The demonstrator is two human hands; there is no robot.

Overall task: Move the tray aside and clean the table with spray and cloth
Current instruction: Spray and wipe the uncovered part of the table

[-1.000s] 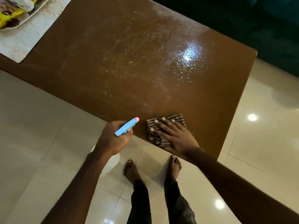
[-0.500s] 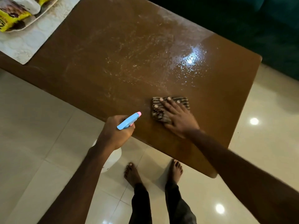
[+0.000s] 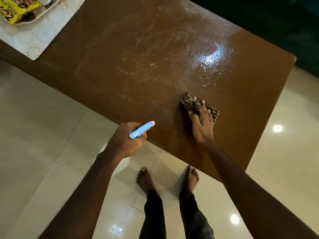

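Observation:
The brown table carries wet spray streaks and droplets across its middle. My right hand holds a bunched striped cloth against the tabletop near the front edge. The fingers curl into the fabric. My left hand grips a spray bottle with a blue and pink head just off the table's front edge. Its white body shows below the wrist. The tray with a yellow packet sits at the far left corner.
A pale patterned mat lies under the tray at the table's left end. Glossy cream floor tiles surround the table. My bare feet stand by the front edge. Dark furniture runs behind the table.
My right hand has pushed the cloth away from the front edge, farther onto the table. The cloth went from flat under spread fingers to bunched in the hand. The left hand barely moved.

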